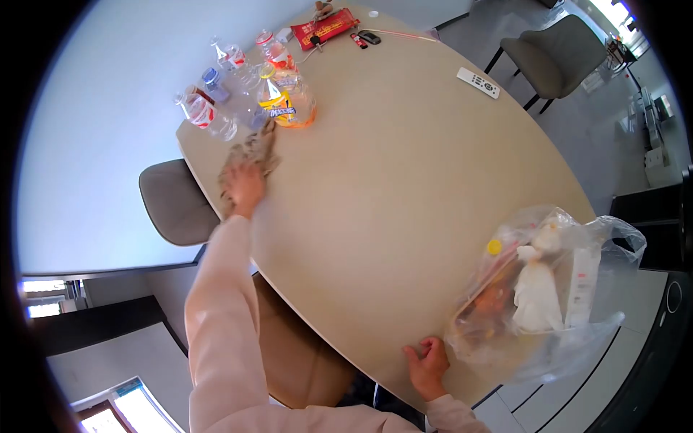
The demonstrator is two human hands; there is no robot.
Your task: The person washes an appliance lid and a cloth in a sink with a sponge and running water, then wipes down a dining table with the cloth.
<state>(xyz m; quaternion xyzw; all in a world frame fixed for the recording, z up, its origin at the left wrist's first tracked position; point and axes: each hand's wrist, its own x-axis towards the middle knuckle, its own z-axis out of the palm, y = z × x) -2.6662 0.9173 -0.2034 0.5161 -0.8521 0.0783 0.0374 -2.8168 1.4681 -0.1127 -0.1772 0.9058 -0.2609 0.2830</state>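
Observation:
My left hand (245, 186) presses down on a crumpled brown-beige cloth (261, 146) near the table's left edge, its fingers closed over the fabric. The cloth reaches up to the foot of several plastic bottles. Closest to it is a large bottle with a yellow cap and an orange-yellow label (287, 101). Beside that one stands a clear bottle with a red-and-white label (206, 115). My right hand (429, 366) rests at the near edge of the table, fingers loosely curled with nothing in them. Just right of it lies a clear plastic bag (473, 339).
The bag holds white crumpled pieces and a white box (580, 285). At the far end of the table (404, 173) lie a red packet (325, 29), a dark key fob (369, 37) and a white remote control (478, 82). Grey chairs stand at the left (173, 202) and far right (552, 54).

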